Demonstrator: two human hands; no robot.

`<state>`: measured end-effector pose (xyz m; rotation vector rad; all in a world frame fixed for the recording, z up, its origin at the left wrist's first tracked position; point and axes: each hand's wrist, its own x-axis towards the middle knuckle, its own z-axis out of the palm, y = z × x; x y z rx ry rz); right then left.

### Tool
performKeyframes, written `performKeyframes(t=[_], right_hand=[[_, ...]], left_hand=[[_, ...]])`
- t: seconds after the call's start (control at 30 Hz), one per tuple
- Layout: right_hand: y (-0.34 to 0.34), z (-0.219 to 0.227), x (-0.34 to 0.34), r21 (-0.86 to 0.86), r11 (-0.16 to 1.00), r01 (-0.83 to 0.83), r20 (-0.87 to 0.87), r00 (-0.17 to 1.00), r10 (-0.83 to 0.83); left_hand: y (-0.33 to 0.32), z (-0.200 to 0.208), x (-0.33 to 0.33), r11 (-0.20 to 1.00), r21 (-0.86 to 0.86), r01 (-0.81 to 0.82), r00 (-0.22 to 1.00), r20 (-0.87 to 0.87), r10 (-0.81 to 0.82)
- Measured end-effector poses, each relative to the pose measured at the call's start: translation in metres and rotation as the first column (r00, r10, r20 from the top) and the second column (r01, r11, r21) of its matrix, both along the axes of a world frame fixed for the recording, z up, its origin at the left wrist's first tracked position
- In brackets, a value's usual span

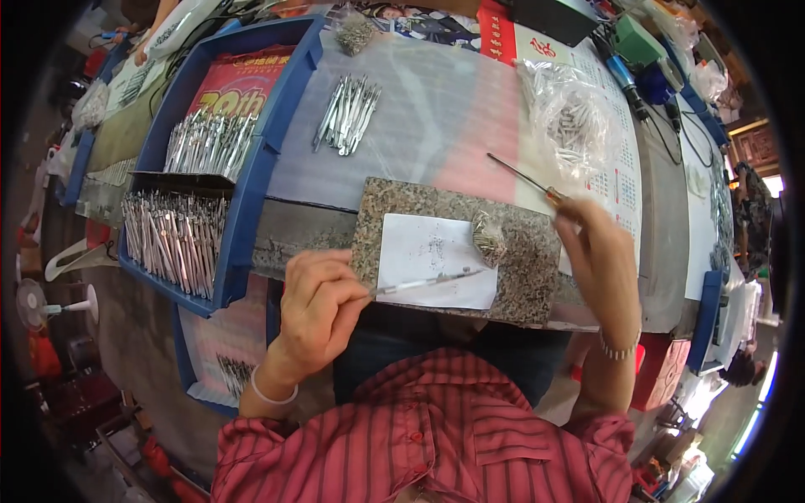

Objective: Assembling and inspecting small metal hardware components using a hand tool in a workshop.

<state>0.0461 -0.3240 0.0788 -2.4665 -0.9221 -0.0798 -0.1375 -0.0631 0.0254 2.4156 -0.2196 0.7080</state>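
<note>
Metal rod [432, 281], slim and silver, lies slantwise over the lower part of a white paper [411, 243] at the centre of the frame; I cannot tell whether it touches the sheet. Left hand [321, 306]: thumb and forefinger pinch the rod's left end, the other fingers curled in. Right hand [599, 251], right of centre: fingers closed on the handle of a screwdriver [554, 196], its shaft pointing to the upper left; from my view I cannot tell how each finger sits.

Beneath the paper I note a speckled stone slab [528, 293]. Dark specks are scattered on the sheet. One obstruction recorded: a bundle of thin pins [487, 239] at the paper's right edge, near the rod's far end and between it and the right hand.

Surroundings: a loose pile of silver rods [348, 116] lies above the slab, upper left of centre. At the left of the frame, a blue tray [243, 243] holds two dense groups of rods, parted by a divider. At lower left, I log a second blue tray [273, 310] with darker pieces. At upper right, a clear plastic bag [574, 126] of pale metal parts spreads over the table.
</note>
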Motion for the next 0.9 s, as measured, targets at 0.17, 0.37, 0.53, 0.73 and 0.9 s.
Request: performKeyframes(t=[0.17,0.37,0.53,0.73,0.9], right_hand=[[-0.027,-0.010,-0.076,0.240,0.963,-0.124,-0.477,0.849,0.228],[-0.032,-0.042,-0.118,0.476,0.849,0.230,-0.825,0.452,0.340],[-0.030,-0.054,-0.116,0.505,0.603,0.618,-0.802,0.078,0.592],[-0.033,-0.065,-0.116,0.482,0.447,0.754,-0.711,0.037,0.702],[-0.033,-0.067,-0.117,0.457,0.415,0.787,-0.711,0.043,0.702]], left_hand=[[-0.030,0.013,-0.011,0.999,-0.012,0.053,0.999,0.011,-0.053],[-0.062,0.017,-0.015,0.995,0.035,0.097,0.995,0.013,-0.098],[-0.075,0.018,-0.009,0.989,0.062,0.131,0.991,-0.009,-0.131],[-0.083,0.020,-0.006,0.989,0.059,0.136,0.989,-0.059,-0.133],[-0.086,0.016,-0.006,0.990,-0.074,0.121,0.984,-0.122,-0.129]])
